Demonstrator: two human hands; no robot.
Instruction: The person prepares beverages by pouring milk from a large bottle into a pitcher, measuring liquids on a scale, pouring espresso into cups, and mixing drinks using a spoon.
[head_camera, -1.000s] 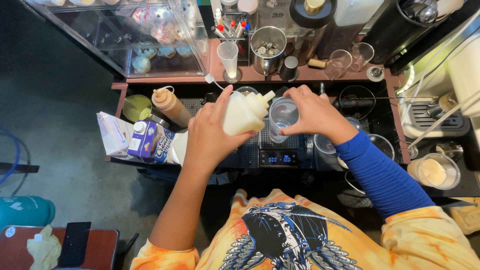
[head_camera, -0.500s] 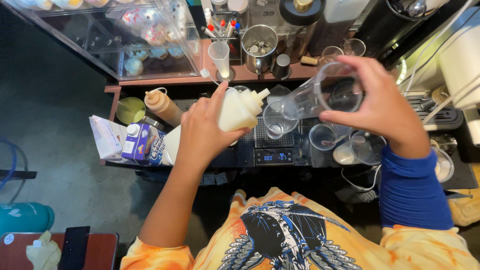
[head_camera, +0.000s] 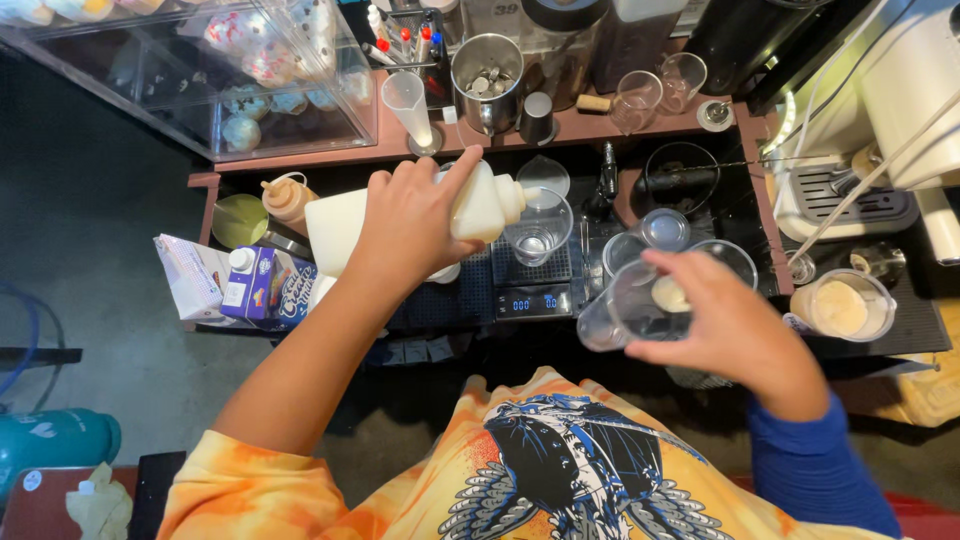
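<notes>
Left hand (head_camera: 415, 220) grips a cream-filled squeeze bottle (head_camera: 345, 222) tipped toward a near-empty glass (head_camera: 530, 240) on the scale (head_camera: 530, 290); right hand (head_camera: 735, 320) clasps an empty plastic cup (head_camera: 625, 310)

The left hand (head_camera: 405, 225) covers the middle of the white squeeze bottle (head_camera: 480, 205), so its body shows only at both ends. The right hand (head_camera: 725, 325) hides part of the clear cup (head_camera: 615, 315), which is blurred. The scale (head_camera: 530, 300) has a readout too small to tell. The white machine (head_camera: 910, 90) at far right is cut by the edge.
</notes>
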